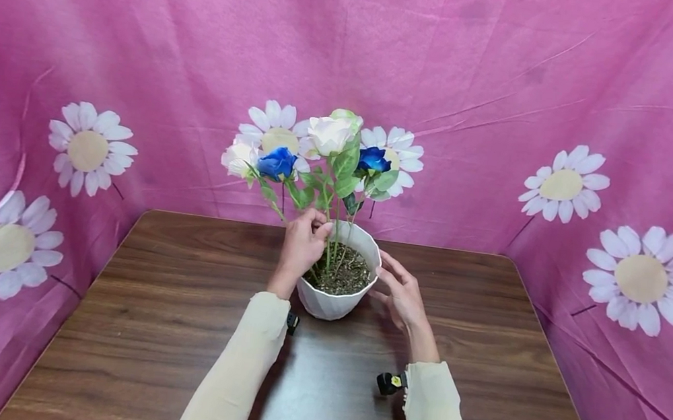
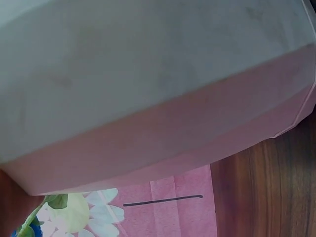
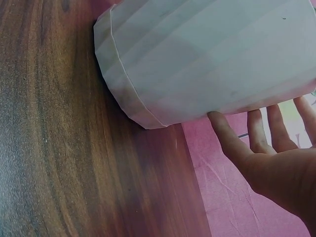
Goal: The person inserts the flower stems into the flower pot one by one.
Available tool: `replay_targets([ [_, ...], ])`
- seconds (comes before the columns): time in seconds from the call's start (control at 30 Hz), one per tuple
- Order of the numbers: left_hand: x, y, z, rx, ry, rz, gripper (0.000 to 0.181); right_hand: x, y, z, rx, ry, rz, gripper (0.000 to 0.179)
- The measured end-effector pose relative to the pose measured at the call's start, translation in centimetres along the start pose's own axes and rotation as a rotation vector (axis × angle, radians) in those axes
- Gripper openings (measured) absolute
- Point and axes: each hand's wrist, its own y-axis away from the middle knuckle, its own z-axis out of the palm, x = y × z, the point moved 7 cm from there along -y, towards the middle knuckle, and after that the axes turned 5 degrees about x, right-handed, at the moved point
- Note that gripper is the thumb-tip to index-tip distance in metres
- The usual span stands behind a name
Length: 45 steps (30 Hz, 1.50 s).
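A white faceted flowerpot (image 1: 330, 306) filled with dark, grainy soil (image 1: 349, 280) stands upright on the table. Artificial roses rise above it: a tall white rose (image 1: 328, 135), a white rose (image 1: 238, 158) at left, a blue rose (image 1: 277, 163) beside that, and another blue rose (image 1: 374, 159) at right. Over the pot's left rim, my left hand (image 1: 299, 250) pinches a green rose stem; which flower it belongs to is hard to tell. My right hand (image 1: 403, 292) touches the pot's right side with extended fingertips. The left wrist view shows the pot wall (image 2: 148, 74), not the hand.
The pot stands toward the back of a brown wood-grain table (image 1: 181, 303). Pink cloth (image 1: 219, 36) printed with large white daisies hangs behind and on both sides. A small black wrist camera (image 1: 389, 383) sits at the right cuff.
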Motion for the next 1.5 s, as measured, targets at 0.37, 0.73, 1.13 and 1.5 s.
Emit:
replay_targets([
  [0.37, -0.36, -0.01, -0.23, -0.018, 0.000, -0.008, 0.011, 0.01, 0.13, 0.25, -0.007, 0.012, 0.013, 0.052],
  [0.73, -0.47, 0.01, 0.11, -0.024, -0.034, 0.006, 0.012, -0.04, 0.14, -0.05, -0.007, 0.021, 0.008, 0.052],
  [1.13, -0.09, 0.03, 0.17, -0.023, -0.072, 0.042, 0.012, 0.06, 0.11, -0.17, 0.004, 0.020, 0.009, 0.051],
  [1.5, -0.04, 0.04, -0.01, -0.019, -0.082, 0.050, 0.013, 0.13, 0.04, -0.09, 0.004, 0.015, 0.003, 0.051],
])
